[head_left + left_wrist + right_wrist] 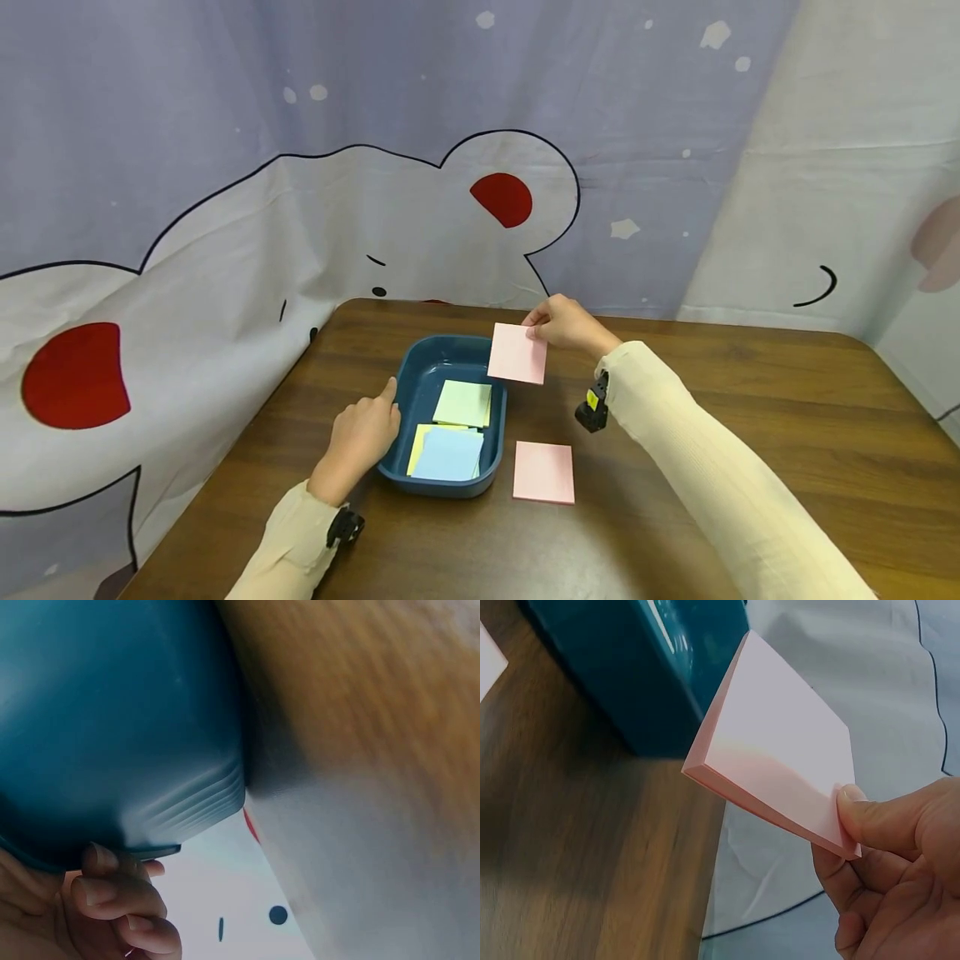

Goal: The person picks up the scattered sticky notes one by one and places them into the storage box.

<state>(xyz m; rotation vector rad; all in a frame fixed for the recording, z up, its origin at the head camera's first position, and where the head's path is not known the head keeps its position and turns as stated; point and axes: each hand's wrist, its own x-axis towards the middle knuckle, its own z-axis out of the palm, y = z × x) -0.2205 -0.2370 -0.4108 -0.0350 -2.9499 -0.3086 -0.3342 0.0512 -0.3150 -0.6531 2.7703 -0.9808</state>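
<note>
My right hand (567, 323) pinches a pink sticky note pad (517, 354) by one edge, thumb on its face and fingers behind. The pad is held up over the far right corner of a dark blue plastic tub (501, 450). At the tub's left side, my left hand (363, 433) grips the rim; in the left wrist view its curled fingers (112, 896) sit under the lip. Inside the tub lie a pale green pad (461, 402) toward the middle and a light blue pad (448, 454) nearer me, over yellow (415, 446) and greenish ones.
A second pink pad (543, 472) lies on the brown wooden table (712, 417), right of the tub. Behind the table hangs a printed curtain (637, 167). Both wrists wear small black cameras.
</note>
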